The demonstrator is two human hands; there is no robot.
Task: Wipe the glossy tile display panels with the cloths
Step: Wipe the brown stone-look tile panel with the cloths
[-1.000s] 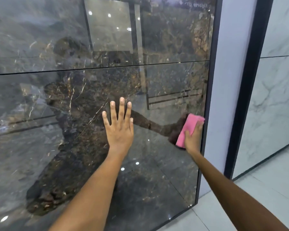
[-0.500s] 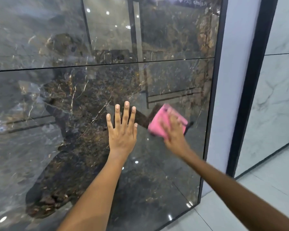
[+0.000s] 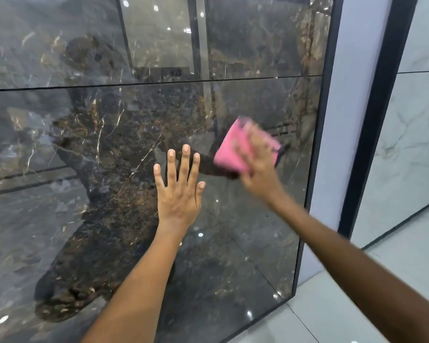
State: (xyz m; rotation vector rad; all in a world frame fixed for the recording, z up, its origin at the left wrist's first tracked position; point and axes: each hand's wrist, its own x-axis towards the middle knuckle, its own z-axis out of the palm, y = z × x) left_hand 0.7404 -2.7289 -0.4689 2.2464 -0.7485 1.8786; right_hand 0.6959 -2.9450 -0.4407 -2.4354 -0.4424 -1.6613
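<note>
A dark glossy marble tile panel point(image 3: 89, 144) fills the left and middle of the head view, with a horizontal joint across its upper part. My left hand point(image 3: 177, 191) lies flat against it, fingers straight and spread. To its right, my right hand point(image 3: 258, 167) presses a folded pink cloth point(image 3: 230, 151) against the panel with its fingers laid over the cloth. That hand and the cloth are blurred by motion. The cloth's right part is hidden under my fingers.
A black frame edge point(image 3: 317, 149) ends the dark panel on the right, beside a pale blue-white wall strip point(image 3: 349, 120). Further right stands a black-framed white marble panel point(image 3: 411, 134). Light floor tiles point(image 3: 332, 313) lie at the bottom right.
My right hand has swept the pink cloth from the panel's right edge leftward and a little upward, toward my left hand. The left hand has stayed flat in the same spot.
</note>
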